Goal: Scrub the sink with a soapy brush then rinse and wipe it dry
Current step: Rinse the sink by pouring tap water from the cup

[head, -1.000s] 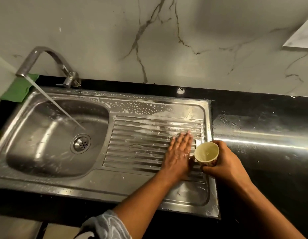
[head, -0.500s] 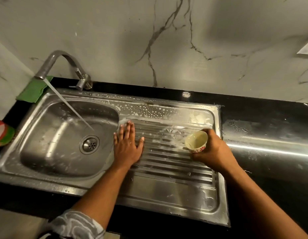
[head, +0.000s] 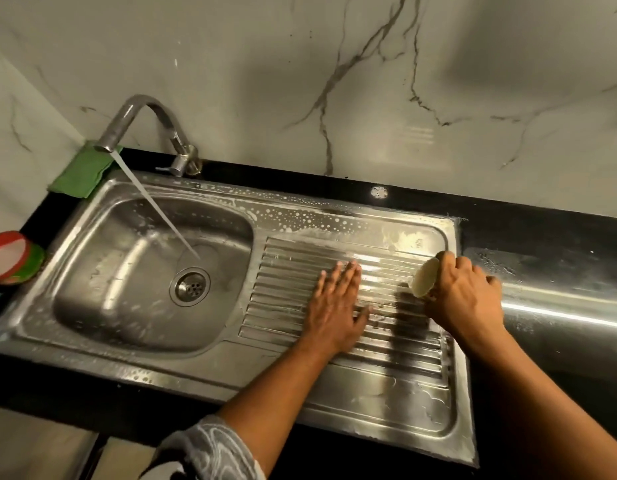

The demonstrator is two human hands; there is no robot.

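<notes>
My left grip (head: 338,306) lay released, palm down and fingers straight, flat on the ribbed drainboard (head: 293,271) of the sink (head: 161,372), which sat let into the black desk (head: 542,230) below the marble wall. My right grip (head: 464,299) was curled round a small pale cup (head: 424,280), tipped on its side with its mouth toward the ribs, near the drainboard's right edge. The tap (head: 141,110) ran a thin stream (head: 154,209) slantwise into the basin close to the drain (head: 190,286), and suds (head: 300,216) dotted the back rim. I judged this to be the rinse: water from the cup over the ribs, the flat palm sweeping it toward the basin. The steel was stiff and would not give, but wet and soapy it would be slick, so a flat palm suited it better than fingertips. The cup looked light and, being wet, apt to slip; round its body was the place to hold it. No brush was in view. The green cloth (head: 82,174) at the desk's back left corner looked soft and limp, best taken by an edge for the drying.
</notes>
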